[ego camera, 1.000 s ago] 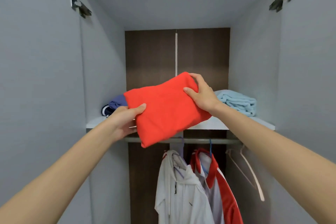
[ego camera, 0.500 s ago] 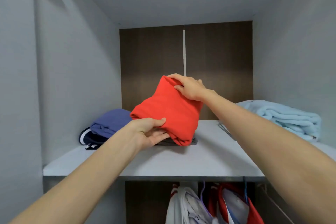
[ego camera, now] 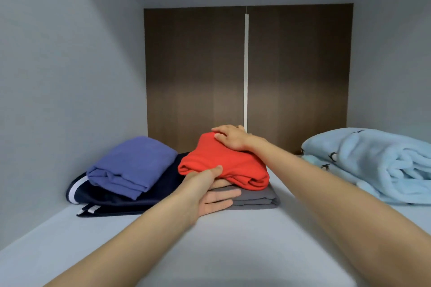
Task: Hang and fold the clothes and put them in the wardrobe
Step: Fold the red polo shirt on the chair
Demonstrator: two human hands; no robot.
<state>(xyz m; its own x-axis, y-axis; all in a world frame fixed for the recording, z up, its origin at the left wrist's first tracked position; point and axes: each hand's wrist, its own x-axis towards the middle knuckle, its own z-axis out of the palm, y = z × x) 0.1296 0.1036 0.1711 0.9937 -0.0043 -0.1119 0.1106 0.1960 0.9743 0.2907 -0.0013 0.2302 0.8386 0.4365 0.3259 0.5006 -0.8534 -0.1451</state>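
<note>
A folded red garment (ego camera: 224, 165) lies on a folded grey garment (ego camera: 258, 198) in the middle of the wardrobe's upper shelf (ego camera: 210, 251). My left hand (ego camera: 210, 191) holds the red garment's near edge, thumb on top and fingers slid underneath, between red and grey. My right hand (ego camera: 231, 138) sits on the garment's raised far end, with the thumb on the near side and the fingers draped over the back of the ridge.
Left of the stack, a folded violet-blue garment (ego camera: 133, 165) rests on a navy one with white stripes (ego camera: 105, 200). A folded light-blue fleece blanket (ego camera: 373, 163) fills the shelf's right side. Grey side walls and a brown back panel (ego camera: 198, 77) close the compartment.
Both hands carried the red garment from in front of the wardrobe up into the shelf compartment and lowered it onto the grey garment. The view moved up and closer; the hanging clothes dropped out of sight.
</note>
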